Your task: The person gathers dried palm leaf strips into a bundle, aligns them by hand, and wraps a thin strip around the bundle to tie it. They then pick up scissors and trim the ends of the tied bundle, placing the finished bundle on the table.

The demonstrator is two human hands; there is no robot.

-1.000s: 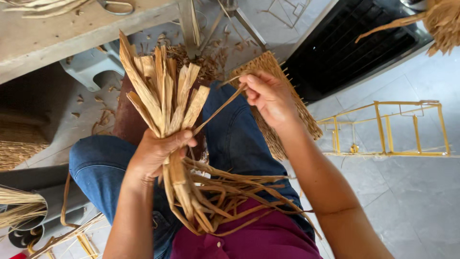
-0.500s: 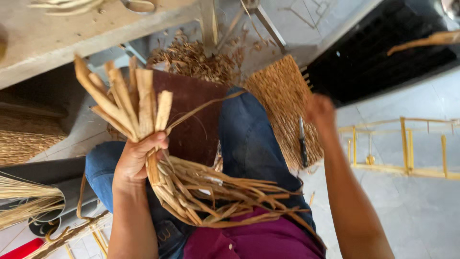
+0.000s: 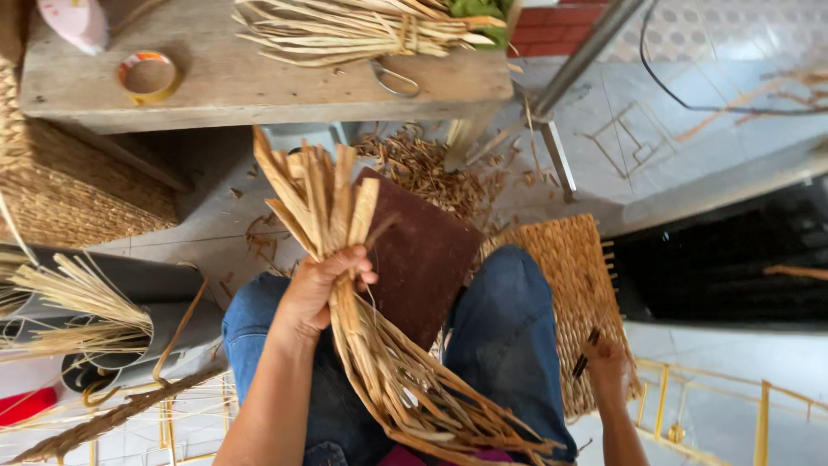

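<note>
Both hands are well apart: the left hand (image 3: 321, 289) is clamped round the middle of a thick bundle of dried straw strips (image 3: 354, 311), while the right hand (image 3: 604, 358) reaches down to the right, fingers closed on a thin dark tool (image 3: 586, 352) over a woven mat (image 3: 573, 293). That bundle stands tilted, its cut ends fanning up toward the far left and its loose tails spilling near, across the lap in blue jeans (image 3: 500, 345). Far across the scene runs a wooden bench (image 3: 259, 82), carrying another tied sheaf of straw (image 3: 362, 30) and a roll of tape (image 3: 148, 76). Between the knees lies a dark brown board (image 3: 423, 259), touching the bundle. Beyond it, straw scraps (image 3: 423, 168) litter the floor.
</note>
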